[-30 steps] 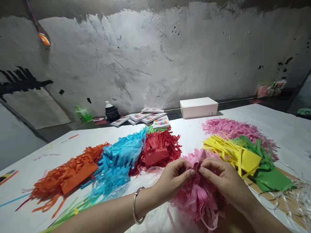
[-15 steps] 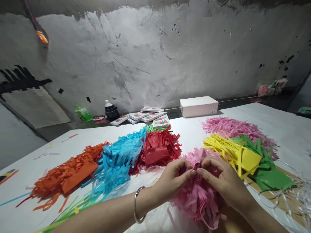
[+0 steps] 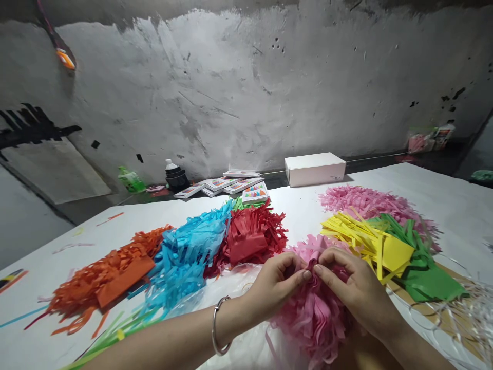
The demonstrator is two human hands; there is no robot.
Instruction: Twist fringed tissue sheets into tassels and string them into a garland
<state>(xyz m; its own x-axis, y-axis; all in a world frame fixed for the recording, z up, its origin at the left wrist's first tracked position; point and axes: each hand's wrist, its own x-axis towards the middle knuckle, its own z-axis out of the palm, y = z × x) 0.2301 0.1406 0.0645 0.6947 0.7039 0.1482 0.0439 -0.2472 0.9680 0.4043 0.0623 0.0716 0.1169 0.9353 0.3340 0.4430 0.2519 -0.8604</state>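
Observation:
A fringed pink tissue paper bundle (image 3: 318,318) is held up near the bottom centre-right, its strips spreading above and below the fingers. My left hand (image 3: 279,280), with a silver bangle at the wrist, pinches the gathered middle from the left. From the right, my right hand (image 3: 348,277) pinches the same gathered folds, thumb and fingertips close to the left thumb. Just behind my left hand lies red fringed paper (image 3: 250,239). Yellow fringed paper (image 3: 370,244) and green fringed paper (image 3: 433,280) lie right of my right hand.
On the white table (image 3: 127,218) are orange (image 3: 125,280) and blue (image 3: 185,252) fringed paper at the left. More pink fringe (image 3: 370,203) lies at the right. Flat packs (image 3: 256,192) and a white box (image 3: 316,169) stand at the back. White strands (image 3: 466,308) are at the right edge.
The lower strips of the held pink bundle have shifted slightly. My right thumb has moved a little away from my left thumb; both hands keep their pinch.

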